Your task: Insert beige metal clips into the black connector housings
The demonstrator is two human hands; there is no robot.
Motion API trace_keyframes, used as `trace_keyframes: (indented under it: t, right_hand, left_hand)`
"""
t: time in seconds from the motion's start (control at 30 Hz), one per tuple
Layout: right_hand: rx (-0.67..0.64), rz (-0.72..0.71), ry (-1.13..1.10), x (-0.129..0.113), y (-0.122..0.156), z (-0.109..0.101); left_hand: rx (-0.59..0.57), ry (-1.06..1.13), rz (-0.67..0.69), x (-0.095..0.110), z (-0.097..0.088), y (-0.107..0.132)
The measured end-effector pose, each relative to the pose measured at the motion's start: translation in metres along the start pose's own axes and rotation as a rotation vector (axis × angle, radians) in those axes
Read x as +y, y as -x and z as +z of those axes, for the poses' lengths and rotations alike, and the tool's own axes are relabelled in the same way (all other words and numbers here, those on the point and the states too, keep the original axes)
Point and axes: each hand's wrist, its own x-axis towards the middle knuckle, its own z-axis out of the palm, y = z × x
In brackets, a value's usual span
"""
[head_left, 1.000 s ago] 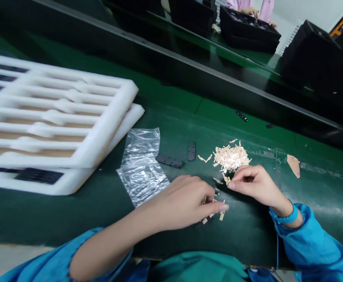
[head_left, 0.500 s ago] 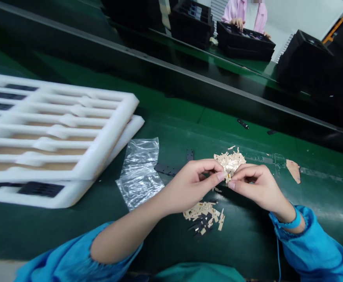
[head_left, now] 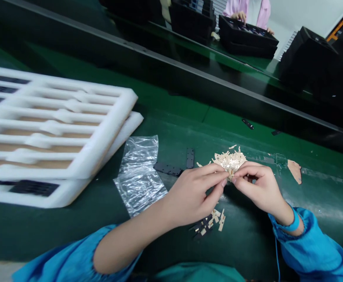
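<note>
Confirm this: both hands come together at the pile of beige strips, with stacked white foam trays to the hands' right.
Wrong side: the head view shows the stacked white foam trays left of the left hand and right hand, which do come together at the pile of beige strips.

Bench top [head_left: 248,244]: green, smooth, semi-gloss, hazy reflections at R; tape-like strip [head_left: 278,159] on it, clear, shiny. Cream strips [head_left: 229,158]: thin, mostly matt w/ bright glints; paper vs. plastic, can't tell. Held pc. [head_left: 231,172]: cream, too small to ID mat'l. Blk plates [head_left: 190,158]: plastic-looking, matt, dotted w/ small marks. Bag [head_left: 142,168]: clear plastic film, v. glossy, crinkled. Wht trays [head_left: 105,135]: foam-like, smooth, matt; tan base [head_left: 61,149] cardboard-like, matt. Brown scrap [head_left: 295,171]: papery, matt. Sleeves [head_left: 312,239]: blue cloth, wrinkled, sl. sheen. Pink shirt [head_left: 264,13], far side: soft matt cloth. Rail [head_left: 189,80]: dk, smooth; grey edge, dull metallic look.
</note>
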Motion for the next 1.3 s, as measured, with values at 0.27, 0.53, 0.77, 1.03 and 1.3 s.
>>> trace_keyframes:
  t: [0.27,0.53,0.77,1.03,1.3]
  right_hand:
    - [-0.004,-0.036,0.021,0.001,0.001,0.003]
    - [-0.036,0.014,-0.026,0.001,-0.001,0.003]
    - [-0.124,0.139,-0.119,-0.001,-0.002,-0.010]
    - [-0.202,0.169,-0.072,0.003,-0.005,-0.014]
    - [0.052,-0.047,0.264,0.000,0.002,-0.006]
  left_hand:
    - [0.013,-0.040,0.038,-0.005,-0.001,0.002]
    - [-0.046,-0.141,0.055,-0.006,0.000,0.003]
    - [-0.135,-0.304,-0.251,-0.020,0.010,-0.006]
    - [-0.124,0.538,-0.433,-0.006,0.005,-0.015]
    - [0.002,0.427,-0.449,-0.005,0.004,-0.013]
